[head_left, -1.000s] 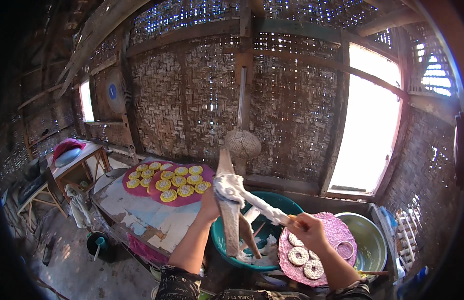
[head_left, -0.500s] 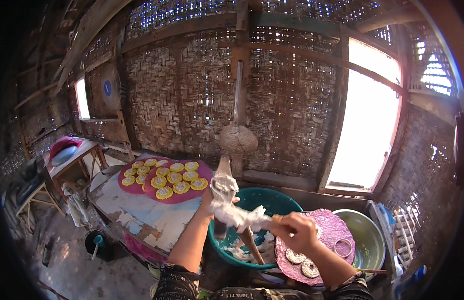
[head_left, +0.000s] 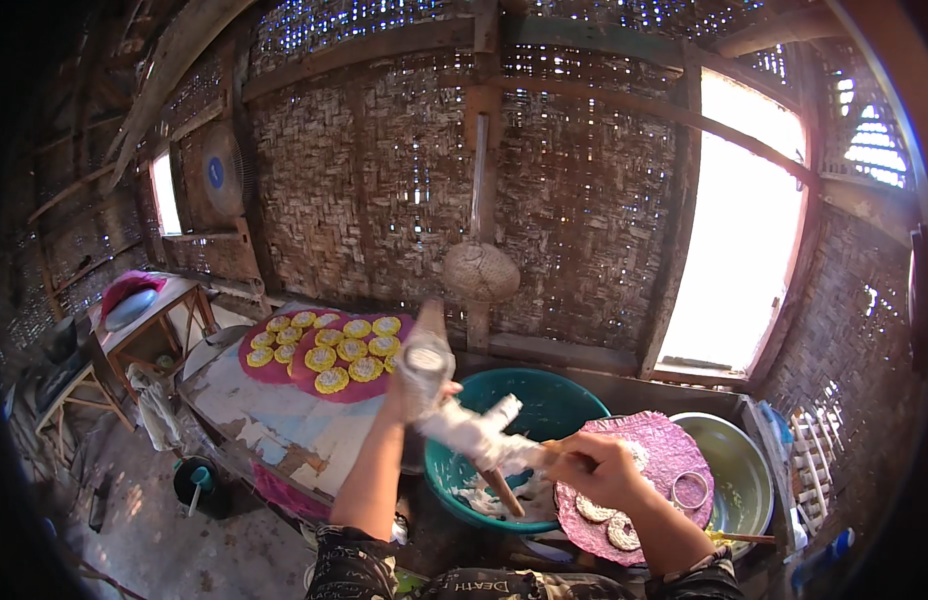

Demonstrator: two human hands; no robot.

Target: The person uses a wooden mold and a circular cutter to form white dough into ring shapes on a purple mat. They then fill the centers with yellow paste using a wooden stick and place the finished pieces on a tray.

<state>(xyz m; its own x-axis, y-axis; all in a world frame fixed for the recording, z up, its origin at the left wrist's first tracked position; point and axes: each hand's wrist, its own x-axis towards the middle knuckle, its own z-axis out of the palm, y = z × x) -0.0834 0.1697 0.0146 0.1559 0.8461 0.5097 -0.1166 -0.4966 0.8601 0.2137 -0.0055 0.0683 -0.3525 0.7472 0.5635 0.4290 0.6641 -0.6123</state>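
In the head view, the left hand [head_left: 395,408] holds a wooden tool [head_left: 425,335] up over the left side of the big green tub [head_left: 576,392]. The hand is partly hidden behind the tool, but some of its fingers [head_left: 450,388] show, curled around the tool's right side. The tool leans a bit and has a round part with white stuff in it.

The right hand [head_left: 602,468] has its fingers bent tight around the end of a stick. White dough [head_left: 484,432] is thick on the stick, and it reaches over the tub to the wooden tool. It is blurry, so I can't tell just where the dough and the tool touch.

More white dough lies in the tub, and a brown stick [head_left: 500,492] leans in there too. Just right of the tub is a pink round tray [head_left: 624,424] with white dough rings [head_left: 625,532] and a thin hoop [head_left: 690,478] on it. A metal basin [head_left: 760,470] sits next to it. On the left, yellow cakes [head_left: 365,369] sit on pink mats [head_left: 314,365] on the worktop [head_left: 246,415].
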